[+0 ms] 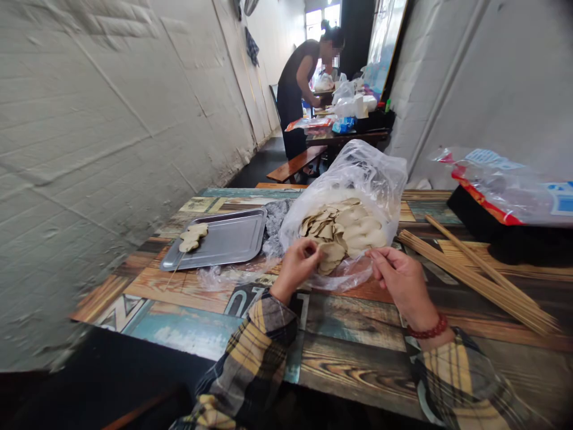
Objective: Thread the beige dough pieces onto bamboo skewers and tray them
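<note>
A clear plastic bag [371,167] lies open on the table, holding a heap of thin, flat beige slices [358,227]. My left hand [299,266] is closed at the heap's near edge, thumb and forefinger pinching one beige slice [332,257]. At the bag's near right side, my right hand [398,280] is closed with its fingertips together. What it pinches, if anything, is too small to make out. To the left, a metal tray [237,236] carries beige pieces [193,237] threaded on a thin skewer [175,270], whose end sticks out over the rim.
A bundle of bamboo skewers [483,286] lies on the wood-patterned table [349,322] at right. Beyond it, a plastic package [505,185] rests on a black container [474,221]. Crumpled plastic film [224,276] lies by the tray. Another person [298,83] bends over a farther table.
</note>
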A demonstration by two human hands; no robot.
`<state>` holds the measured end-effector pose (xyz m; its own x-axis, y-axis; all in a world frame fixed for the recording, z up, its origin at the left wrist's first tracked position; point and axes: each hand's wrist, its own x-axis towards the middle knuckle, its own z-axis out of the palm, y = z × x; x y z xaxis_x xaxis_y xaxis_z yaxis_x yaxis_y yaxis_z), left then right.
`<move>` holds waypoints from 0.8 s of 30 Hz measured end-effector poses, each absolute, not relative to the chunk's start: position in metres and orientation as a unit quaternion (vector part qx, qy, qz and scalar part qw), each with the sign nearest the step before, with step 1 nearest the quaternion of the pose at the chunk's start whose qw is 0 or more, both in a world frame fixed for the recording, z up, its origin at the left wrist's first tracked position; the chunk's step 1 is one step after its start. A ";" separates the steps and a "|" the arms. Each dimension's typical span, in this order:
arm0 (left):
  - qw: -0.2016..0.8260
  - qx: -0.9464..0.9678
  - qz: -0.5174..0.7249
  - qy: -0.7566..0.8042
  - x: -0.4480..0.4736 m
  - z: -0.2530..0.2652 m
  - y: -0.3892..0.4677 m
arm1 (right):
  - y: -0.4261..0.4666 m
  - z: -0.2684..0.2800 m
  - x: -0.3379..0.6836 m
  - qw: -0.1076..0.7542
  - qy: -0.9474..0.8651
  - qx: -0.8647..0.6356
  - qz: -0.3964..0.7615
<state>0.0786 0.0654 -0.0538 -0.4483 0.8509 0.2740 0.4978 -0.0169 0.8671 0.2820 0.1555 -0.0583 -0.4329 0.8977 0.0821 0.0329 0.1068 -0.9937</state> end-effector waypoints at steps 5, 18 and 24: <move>0.351 0.259 0.710 0.552 0.075 -0.043 0.066 | 0.154 -0.054 0.282 0.384 -0.628 -0.372 0.566; 0.378 0.259 0.716 0.527 0.075 -0.041 0.060 | 0.146 -0.057 0.280 0.305 -0.624 -0.345 0.631; 0.358 0.255 0.734 0.517 0.075 -0.039 0.062 | 0.151 -0.056 0.284 0.325 -0.613 -0.344 0.633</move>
<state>0.0747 0.0616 -0.0395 -0.6126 0.7904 0.0048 -0.2626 -0.2092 0.9420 0.2843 0.1508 -0.0561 -0.5516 0.8333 -0.0368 0.0096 -0.0378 -0.9992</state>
